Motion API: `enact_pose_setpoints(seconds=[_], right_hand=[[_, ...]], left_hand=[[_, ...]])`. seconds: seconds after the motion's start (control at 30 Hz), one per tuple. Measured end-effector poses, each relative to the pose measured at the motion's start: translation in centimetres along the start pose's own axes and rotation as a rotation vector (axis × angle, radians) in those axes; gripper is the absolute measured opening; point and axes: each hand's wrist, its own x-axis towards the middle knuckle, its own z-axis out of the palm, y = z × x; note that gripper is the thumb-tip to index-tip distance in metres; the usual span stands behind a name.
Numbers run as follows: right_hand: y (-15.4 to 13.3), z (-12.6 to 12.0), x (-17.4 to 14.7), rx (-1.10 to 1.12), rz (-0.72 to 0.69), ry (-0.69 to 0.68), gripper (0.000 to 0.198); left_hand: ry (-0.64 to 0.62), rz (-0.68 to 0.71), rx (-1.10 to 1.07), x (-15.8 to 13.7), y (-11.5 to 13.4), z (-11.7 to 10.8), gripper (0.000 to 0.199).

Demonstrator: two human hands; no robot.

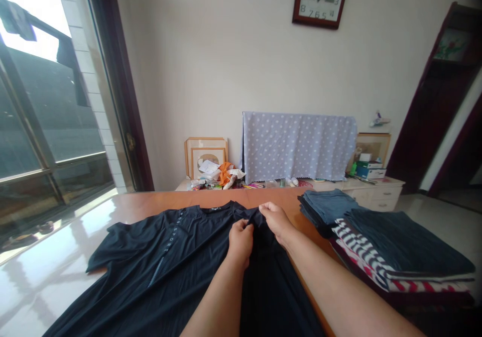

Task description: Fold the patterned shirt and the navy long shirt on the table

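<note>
Head camera: a dark T-shirt [150, 249] is lying spread on the table [146, 202], reaching from ten o'clock round to twelve as the wearer faces it. At twelve, the left hand [241, 240] is pinching the shirt's fabric between thumb and fingers, and the right hand [277, 222] is pinching it just beside, slightly farther out. Folded clothes [410, 241] are sitting stacked at two o'clock; a polka-dot cloth [297, 146] is hanging beyond, toward one.
</note>
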Motion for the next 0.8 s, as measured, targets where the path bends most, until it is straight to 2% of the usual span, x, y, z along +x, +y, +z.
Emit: enact_pose_setpoints(seconds=[0.13,0.23,0.4,0.47,0.57,0.67,0.8], right_hand=[[-0.1,-0.7,0.0,-0.098,-0.009,0.122,0.031],[-0.7,-1.3,-0.8,-0.167,-0.057,0.152,0.026],[-1.7,-0.5,-2.6,-0.2,-0.139,-0.004,0.014],[-1.8,0.2,-3.0,-0.185,-0.142,-0.055,0.019],[-1.6,1.0,-2.6,-0.135,-0.116,-0.049,0.02],[-1.0,0.4,-1.0,-0.071,-0.047,0.053,0.022],[0.2,-2.4,2.0,-0.012,0.033,0.334,0.045]], left_hand=[[0.022,-0.071,-0.137,0.2,0.7,0.0,0.016],[0.029,-0.157,-0.215,0.3,1.3,0.0,0.024],[0.001,-0.233,-0.286,0.1,1.7,-0.1,0.029],[-0.014,-0.233,-0.289,0.0,1.8,0.0,0.029],[-0.04,-0.2,-0.279,-0.2,1.8,0.1,0.031],[-0.011,-0.147,-0.255,-0.2,1.8,0.0,0.034],[0.041,-0.108,-0.218,-0.1,1.7,-0.3,0.041]])
